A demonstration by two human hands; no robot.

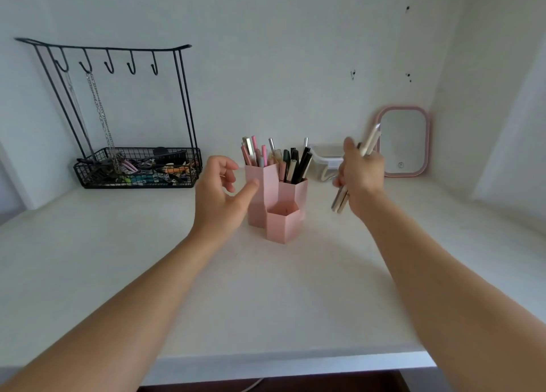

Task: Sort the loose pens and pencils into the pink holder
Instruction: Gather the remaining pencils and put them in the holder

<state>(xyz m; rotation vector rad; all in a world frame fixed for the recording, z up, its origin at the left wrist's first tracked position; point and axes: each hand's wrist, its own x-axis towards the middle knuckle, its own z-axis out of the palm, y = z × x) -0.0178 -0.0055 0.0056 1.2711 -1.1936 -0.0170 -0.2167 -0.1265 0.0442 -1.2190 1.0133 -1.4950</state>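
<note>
The pink holder [282, 223] stands mid-desk, made of three hexagonal tubes. Its tall left tube holds pink and silver pens [256, 153]. The middle tube holds black pens [297, 165]. The short front tube looks empty. My left hand [220, 193] hovers just left of the holder, fingers spread and holding nothing, its thumb near the tall tube. My right hand [359, 174] is raised to the right of the holder and grips a bundle of pale pens and pencils [370, 140], tips pointing up and right, ends sticking out below the fist.
A black wire rack [133, 167] with hooks, chains and a basket of clips stands at the back left. A clear plastic box [326, 159] sits behind the holder. A pink-framed mirror [403, 140] leans on the wall at the right. The desk's front edge [280, 362] is near me.
</note>
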